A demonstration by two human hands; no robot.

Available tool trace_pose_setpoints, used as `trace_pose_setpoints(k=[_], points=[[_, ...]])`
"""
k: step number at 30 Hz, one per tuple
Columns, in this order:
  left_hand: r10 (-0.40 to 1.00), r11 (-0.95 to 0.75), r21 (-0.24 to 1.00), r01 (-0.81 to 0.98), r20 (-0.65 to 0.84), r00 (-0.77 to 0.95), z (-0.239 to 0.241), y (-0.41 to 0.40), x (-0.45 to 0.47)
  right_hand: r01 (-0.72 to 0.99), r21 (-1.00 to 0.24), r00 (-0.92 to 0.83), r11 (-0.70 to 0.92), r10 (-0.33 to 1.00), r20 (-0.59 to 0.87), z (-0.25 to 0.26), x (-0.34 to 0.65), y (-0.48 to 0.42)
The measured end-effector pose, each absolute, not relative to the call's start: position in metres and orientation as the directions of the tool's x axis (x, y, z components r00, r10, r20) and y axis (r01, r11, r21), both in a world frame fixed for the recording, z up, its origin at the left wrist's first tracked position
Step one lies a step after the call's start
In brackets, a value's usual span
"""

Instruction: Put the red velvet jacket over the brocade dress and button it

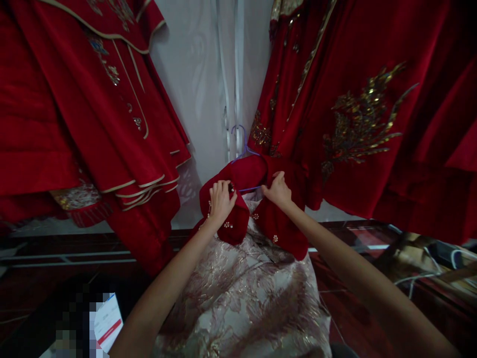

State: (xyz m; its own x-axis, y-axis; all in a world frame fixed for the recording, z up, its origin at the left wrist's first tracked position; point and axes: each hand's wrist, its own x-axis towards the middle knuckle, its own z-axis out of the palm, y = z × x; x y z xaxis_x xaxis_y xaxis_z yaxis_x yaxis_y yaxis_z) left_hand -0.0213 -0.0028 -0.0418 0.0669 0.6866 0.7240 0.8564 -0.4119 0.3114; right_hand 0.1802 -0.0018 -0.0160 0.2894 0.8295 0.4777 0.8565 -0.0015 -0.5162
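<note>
A short red jacket [236, 226] with pearly flower-shaped trims hangs on a thin purple hanger [245, 144]. Beneath it falls a pale brocade dress [246, 298] with a shiny floral pattern. My left hand [221, 201] is closed on the jacket's left front edge, its fingers curled over the cloth near the collar. On the other front edge my right hand [278, 190] pinches the red fabric beside the neck opening. The two front panels stand apart, and the pale dress shows between them.
Red embroidered garments [122, 99] hang at the left, and a red gown [357, 114] with gold beadwork hangs at the right. A pale curtain [190, 74] is behind. Low on the left a lit screen [109, 323] shows; cables and boxes [428, 263] lie at the right.
</note>
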Motion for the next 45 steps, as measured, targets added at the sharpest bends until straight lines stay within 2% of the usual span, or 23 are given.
trace_pose_setpoints(k=[2,4,6,9,12,14,16,19,22,24,27,30,33,37,42,45], points=[[0.723,-0.459,0.488,0.743,0.691,-0.007,-0.047,0.004,-0.016,0.828,-0.56,0.285,0.038,0.832,0.477,-0.019,0.182,0.001],[0.757,-0.46,0.665,0.588,0.64,-0.131,-0.052,0.009,-0.008,0.747,-0.657,0.287,0.104,0.84,0.46,-0.022,0.18,0.005],[0.765,-0.451,0.74,0.498,0.608,-0.211,-0.056,0.009,0.003,0.594,-0.79,0.292,0.15,0.875,0.386,-0.023,0.175,0.01],[0.772,-0.47,0.693,0.547,0.623,-0.126,-0.06,-0.002,0.018,0.384,-0.912,0.214,0.143,0.947,0.239,-0.023,0.16,0.014],[0.797,-0.494,0.59,0.638,0.6,0.062,-0.061,-0.015,0.024,0.271,-0.953,0.083,0.133,0.984,0.16,-0.02,0.145,0.009],[0.804,-0.522,0.586,0.62,0.581,0.128,-0.06,-0.019,0.021,0.179,-0.976,0.017,0.127,0.991,0.133,-0.017,0.139,0.002],[0.804,-0.55,0.636,0.541,0.578,0.138,-0.06,-0.017,0.017,0.087,-0.987,-0.017,0.131,0.991,0.131,-0.013,0.136,-0.006],[0.826,-0.536,0.755,0.379,0.562,0.047,-0.062,-0.008,0.011,-0.019,-0.988,-0.036,0.15,0.988,0.151,-0.007,0.135,-0.014],[0.868,-0.478,0.872,0.108,0.488,-0.092,-0.065,-0.001,0.01,-0.053,-0.986,-0.042,0.159,0.986,0.161,-0.008,0.135,-0.017],[0.893,-0.437,0.898,-0.052,0.426,-0.145,-0.066,0.0,0.011,-0.042,-0.986,-0.043,0.159,0.986,0.161,-0.011,0.136,-0.017],[0.906,-0.417,0.898,-0.142,0.4,-0.138,-0.064,-0.001,0.01,-0.023,-0.984,-0.041,0.178,0.983,0.179,-0.018,0.138,-0.017],[0.908,-0.42,0.902,-0.099,0.416,-0.055,-0.06,-0.001,0.006,-0.058,-0.977,-0.077,0.204,0.975,0.208,-0.023,0.142,-0.018],[0.896,-0.444,0.895,0.052,0.442,0.037,-0.057,-0.001,0.0,-0.116,-0.975,-0.123,0.191,0.971,0.205,-0.026,0.144,-0.02],[0.842,-0.539,0.799,0.265,0.515,0.159,-0.051,-0.003,-0.008,-0.127,-0.968,-0.109,0.218,0.967,0.232,-0.031,0.141,-0.017],[0.787,-0.617,0.684,0.39,0.545,0.289,-0.044,-0.008,-0.013,-0.036,-0.951,-0.041,0.306,0.951,0.307,-0.039,0.139,-0.012],[0.778,-0.628,0.68,0.379,0.546,0.31,-0.04,-0.013,-0.012,0.156,-0.885,-0.022,0.439,0.897,0.441,-0.04,0.142,-0.014]])
